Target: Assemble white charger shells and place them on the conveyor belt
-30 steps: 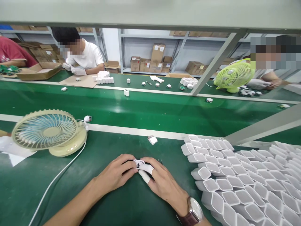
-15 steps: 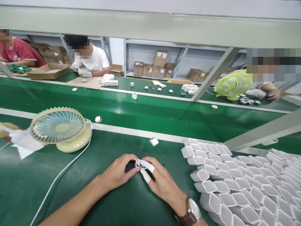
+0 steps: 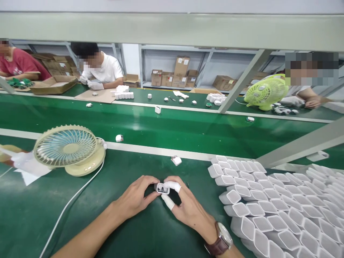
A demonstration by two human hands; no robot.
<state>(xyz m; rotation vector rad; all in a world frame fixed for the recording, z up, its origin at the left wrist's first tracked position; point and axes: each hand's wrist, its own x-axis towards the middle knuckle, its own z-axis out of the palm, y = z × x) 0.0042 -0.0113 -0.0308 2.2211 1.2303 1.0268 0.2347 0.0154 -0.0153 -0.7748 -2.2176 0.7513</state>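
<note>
A small white plastic housing is held low over the green bench, its open end facing me and dark parts showing inside. Thumb and fingers of my left hand grip its left side. My right hand, with white cots on thumb and index finger, pinches its right side; a watch is on that wrist. Just beyond my hands lies a white part with a small circuit board. Thin metal prongs, possibly tweezers, show partly behind my right hand.
Rows of empty white housings cover the bench at right. A beige fan with a white cord stands at left. Beyond runs a green conveyor belt carrying small parts. Co-workers sit across it, near a lime-green fan. A slanted metal post rises at right.
Parts on the belt have moved to the right, and a white housing has come into sight behind the right post. My right fingers have shifted slightly on the housing, which both hands still hold.
</note>
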